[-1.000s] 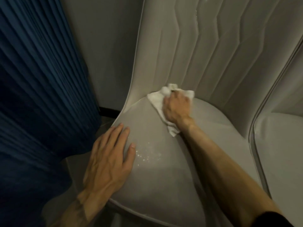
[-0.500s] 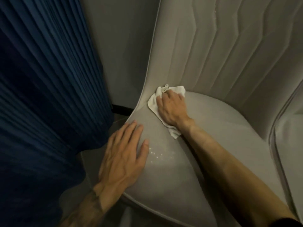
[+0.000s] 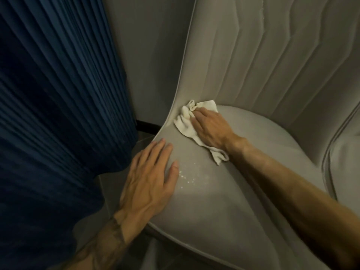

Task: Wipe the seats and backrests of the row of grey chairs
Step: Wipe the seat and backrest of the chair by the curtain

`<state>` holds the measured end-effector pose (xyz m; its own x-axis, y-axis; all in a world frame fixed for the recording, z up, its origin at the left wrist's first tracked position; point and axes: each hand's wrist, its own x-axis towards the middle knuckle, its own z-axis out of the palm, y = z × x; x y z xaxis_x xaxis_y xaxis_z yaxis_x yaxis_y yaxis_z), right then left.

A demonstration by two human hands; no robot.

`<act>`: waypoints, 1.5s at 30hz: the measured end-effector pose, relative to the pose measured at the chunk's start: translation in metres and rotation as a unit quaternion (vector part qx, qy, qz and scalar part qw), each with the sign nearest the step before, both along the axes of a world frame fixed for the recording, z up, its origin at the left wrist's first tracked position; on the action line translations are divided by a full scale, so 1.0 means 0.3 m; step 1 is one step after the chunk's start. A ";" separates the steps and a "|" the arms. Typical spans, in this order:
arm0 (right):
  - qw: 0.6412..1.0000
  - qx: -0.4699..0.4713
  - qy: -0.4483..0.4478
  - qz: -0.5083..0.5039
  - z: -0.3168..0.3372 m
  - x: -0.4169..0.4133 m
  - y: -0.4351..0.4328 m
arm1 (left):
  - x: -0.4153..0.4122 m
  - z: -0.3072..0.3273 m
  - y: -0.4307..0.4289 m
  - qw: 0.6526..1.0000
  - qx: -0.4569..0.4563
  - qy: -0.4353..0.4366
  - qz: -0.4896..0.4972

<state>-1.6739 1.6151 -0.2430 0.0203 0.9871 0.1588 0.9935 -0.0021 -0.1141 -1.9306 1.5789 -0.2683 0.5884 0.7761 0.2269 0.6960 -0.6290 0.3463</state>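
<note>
A grey upholstered chair fills the view, with a rounded seat [image 3: 224, 201] and a quilted backrest [image 3: 263, 61]. My right hand [image 3: 211, 128] presses a crumpled white cloth [image 3: 185, 121] flat onto the seat's far left corner, where seat and backrest meet. My left hand [image 3: 150, 180] lies palm down, fingers spread, on the seat's left edge and holds nothing. Small pale specks [image 3: 188, 175] dot the seat between the two hands.
A dark blue pleated curtain [image 3: 58, 114] hangs close on the left. Behind the chair is a grey wall [image 3: 150, 55] with a dark skirting strip. A second grey chair [image 3: 344, 162] stands against the right side.
My right hand has slid the cloth leftward along the back of the seat into the corner by the backrest's edge. My left hand stays flat on the seat's left edge.
</note>
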 end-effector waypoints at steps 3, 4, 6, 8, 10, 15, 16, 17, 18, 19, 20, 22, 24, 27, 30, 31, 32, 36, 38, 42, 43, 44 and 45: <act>0.996 -0.011 -0.028 -0.079 0.016 0.100 -0.016 | 0.006 0.007 -0.003 1.000 0.007 -0.001 -0.001; 0.992 -0.018 -0.052 -0.112 0.020 0.099 -0.004 | 0.006 0.010 -0.004 1.000 0.001 0.001 0.001; 0.990 -0.024 -0.079 -0.118 0.029 0.016 0.026 | 0.007 0.011 -0.004 1.000 0.000 0.001 0.002; 0.998 -0.003 -0.038 -0.053 0.015 -0.064 0.030 | 0.007 0.013 -0.003 1.000 0.002 -0.001 0.000; 0.999 -0.001 0.028 0.025 0.010 -0.071 -0.011 | 0.007 0.013 -0.007 1.000 0.003 0.001 -0.003; 0.999 -0.024 0.041 -0.028 0.033 0.042 0.002 | 0.006 0.014 -0.002 1.000 0.003 0.000 -0.002; 0.998 -0.018 0.031 -0.049 0.032 0.039 0.016 | 0.005 0.012 0.000 1.000 0.001 0.000 0.002; 0.999 -0.011 0.018 -0.046 0.031 0.019 0.019 | 0.004 0.010 0.001 1.000 -0.002 -0.002 0.003; 1.000 -0.007 0.017 -0.020 0.031 -0.009 0.008 | 0.003 0.010 0.000 1.000 -0.003 -0.008 0.002; 0.999 -0.005 0.030 0.020 0.028 -0.036 -0.013 | 0.002 0.010 -0.001 1.000 -0.005 -0.015 0.001; 0.997 -0.011 0.043 0.069 0.021 -0.062 -0.044 | 0.001 0.011 -0.002 1.000 -0.008 -0.022 0.001; 0.988 -0.023 0.041 0.148 0.014 -0.074 -0.106 | -0.003 0.017 -0.005 0.999 -0.018 -0.032 0.000; 0.990 -0.042 0.023 0.130 0.035 -0.028 -0.136 | -0.010 0.024 -0.011 0.999 -0.026 -0.037 0.002; 0.999 -0.052 0.012 0.008 0.051 0.096 -0.193 | -0.023 0.034 -0.019 0.996 -0.058 -0.064 0.018; 0.996 -0.053 0.017 -0.066 0.052 0.096 -0.282 | -0.034 0.036 -0.027 0.990 -0.074 -0.112 0.047; 0.996 -0.050 0.031 -0.068 0.042 0.039 -0.312 | -0.037 0.036 -0.028 0.987 -0.076 -0.124 0.060; 0.996 -0.041 0.049 -0.060 0.029 -0.037 -0.340 | -0.040 0.036 -0.026 0.984 -0.083 -0.137 0.073; 0.996 -0.023 0.067 0.052 -0.020 -0.368 -0.411 | -0.039 0.030 -0.017 0.964 -0.136 -0.206 0.102; 0.994 -0.045 0.055 0.087 -0.007 -0.419 -0.419 | -0.038 0.028 -0.012 0.960 -0.143 -0.220 0.100; 0.998 -0.036 0.040 -0.042 0.039 -0.249 -0.464 | -0.046 0.018 -0.007 0.965 -0.129 -0.215 0.082; 0.995 -0.027 0.024 -0.091 0.033 -0.209 -0.488 | -0.048 0.017 -0.006 0.966 -0.125 -0.212 0.082; 0.991 -0.027 0.020 -0.126 0.026 -0.199 -0.515 | -0.049 0.019 -0.006 0.967 -0.122 -0.208 0.083; 0.988 -0.023 0.041 -0.145 0.015 -0.227 -0.536 | -0.049 0.022 -0.007 0.968 -0.121 -0.206 0.082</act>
